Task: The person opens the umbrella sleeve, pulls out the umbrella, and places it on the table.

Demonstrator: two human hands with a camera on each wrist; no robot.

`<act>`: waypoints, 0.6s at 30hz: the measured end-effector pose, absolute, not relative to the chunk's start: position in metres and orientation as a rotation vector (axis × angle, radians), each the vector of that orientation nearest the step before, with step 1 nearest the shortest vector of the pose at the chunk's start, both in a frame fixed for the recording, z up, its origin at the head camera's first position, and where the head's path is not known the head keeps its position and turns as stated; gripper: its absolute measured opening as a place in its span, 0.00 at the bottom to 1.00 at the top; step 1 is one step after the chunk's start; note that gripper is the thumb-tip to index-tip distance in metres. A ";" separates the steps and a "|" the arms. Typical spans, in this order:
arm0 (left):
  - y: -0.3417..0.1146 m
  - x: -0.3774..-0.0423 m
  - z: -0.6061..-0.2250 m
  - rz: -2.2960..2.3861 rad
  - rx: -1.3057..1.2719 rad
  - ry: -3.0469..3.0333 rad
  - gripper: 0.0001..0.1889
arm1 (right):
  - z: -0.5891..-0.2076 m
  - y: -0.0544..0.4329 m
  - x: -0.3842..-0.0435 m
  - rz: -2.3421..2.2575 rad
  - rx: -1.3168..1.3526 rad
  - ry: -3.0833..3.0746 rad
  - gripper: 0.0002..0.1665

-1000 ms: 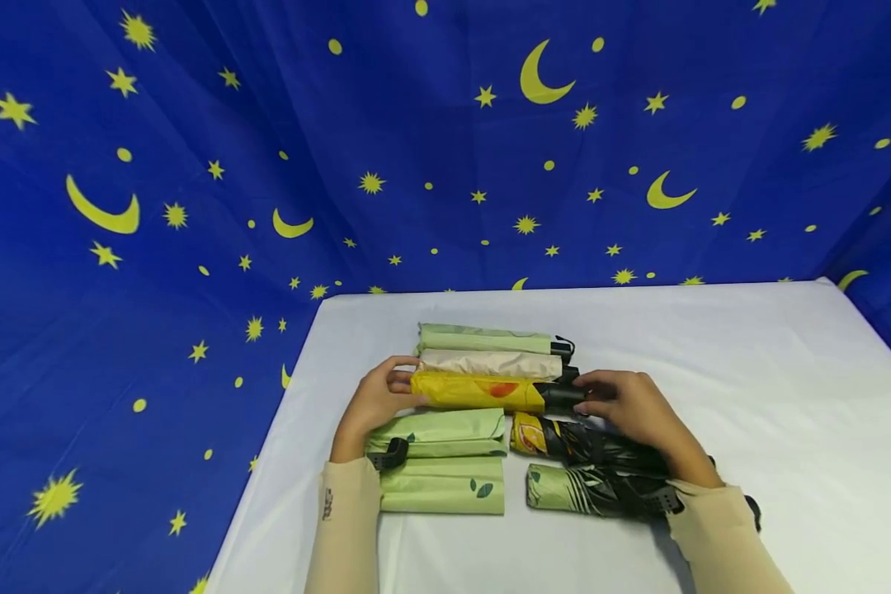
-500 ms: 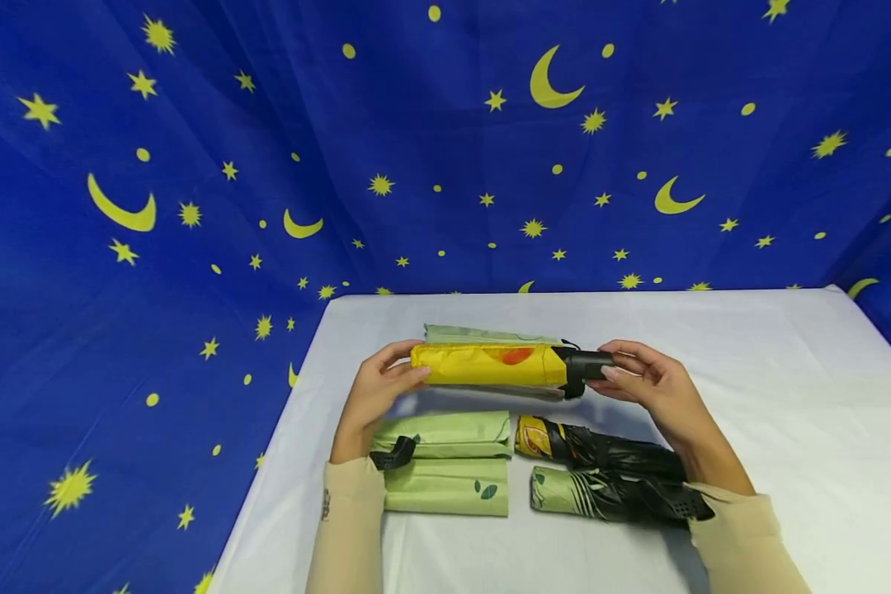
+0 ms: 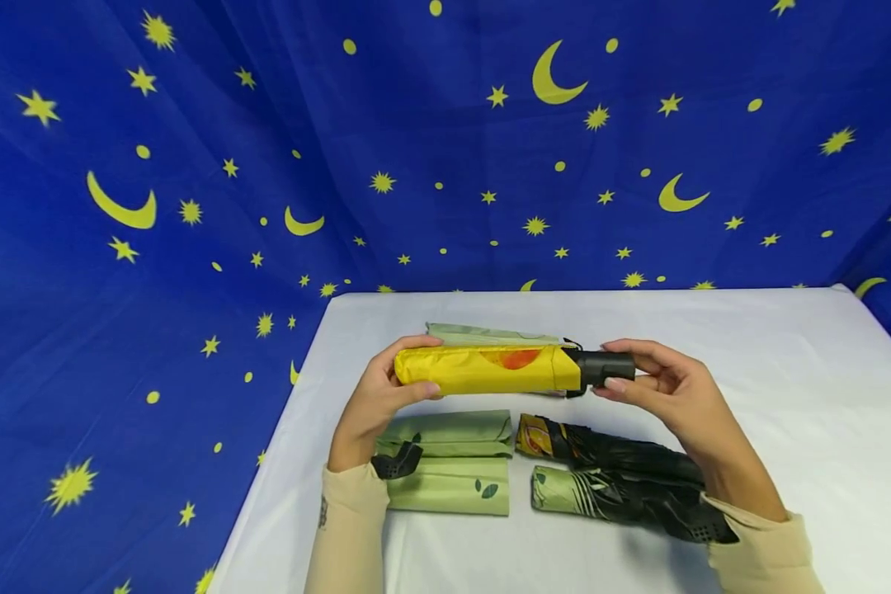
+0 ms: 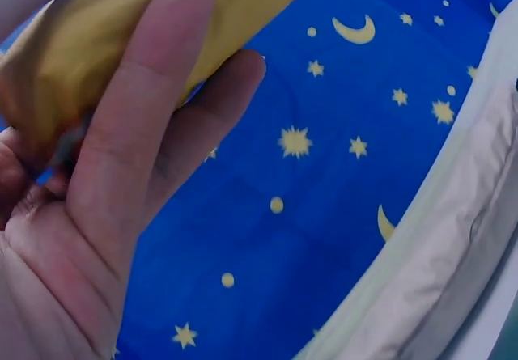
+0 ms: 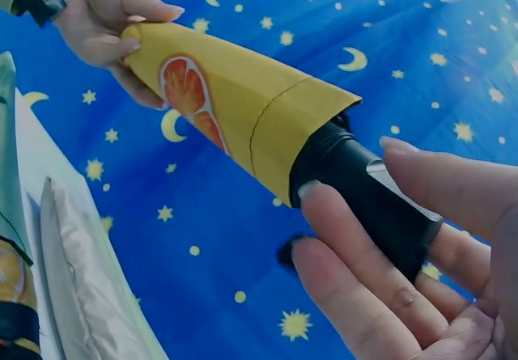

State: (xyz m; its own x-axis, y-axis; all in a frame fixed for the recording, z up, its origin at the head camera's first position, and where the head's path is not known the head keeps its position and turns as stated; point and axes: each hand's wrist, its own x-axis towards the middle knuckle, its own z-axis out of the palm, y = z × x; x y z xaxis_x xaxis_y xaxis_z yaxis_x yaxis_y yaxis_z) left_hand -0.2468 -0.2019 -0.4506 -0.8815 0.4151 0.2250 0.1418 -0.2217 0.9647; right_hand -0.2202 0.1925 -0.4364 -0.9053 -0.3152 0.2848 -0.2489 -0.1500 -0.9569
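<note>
Both hands hold up a folded umbrella in a yellow sleeve with an orange-slice print, lying level above the table. My left hand grips the sleeve's closed end; in the left wrist view its thumb lies along the yellow cloth. My right hand holds the black handle between thumb and fingers, at the sleeve's open end. Under and behind it, a green-sleeved umbrella lies on the table, and a cream-sleeved one is almost hidden in the head view.
Two flat green sleeves lie at the front left of the white table. To their right are two folded umbrellas, one black and yellow, one green and black. A blue star-printed cloth stands behind and at the sides.
The yellow-sleeved umbrella has risen off the table in both hands, covering most of the cream one. My right hand has moved rightward with the handle.
</note>
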 end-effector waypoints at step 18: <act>-0.196 -0.247 -0.449 2.190 0.706 1.861 0.29 | -0.447 0.186 -0.224 -2.147 -0.610 2.076 0.24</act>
State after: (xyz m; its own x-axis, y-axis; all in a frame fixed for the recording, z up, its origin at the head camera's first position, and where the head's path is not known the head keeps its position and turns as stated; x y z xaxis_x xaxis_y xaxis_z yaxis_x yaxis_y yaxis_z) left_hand -0.2471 -0.1961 -0.4490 -0.8706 0.4317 0.2361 0.1634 -0.1990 0.9663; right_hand -0.2236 0.1864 -0.4472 -0.9156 -0.3379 0.2178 -0.2063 -0.0699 -0.9760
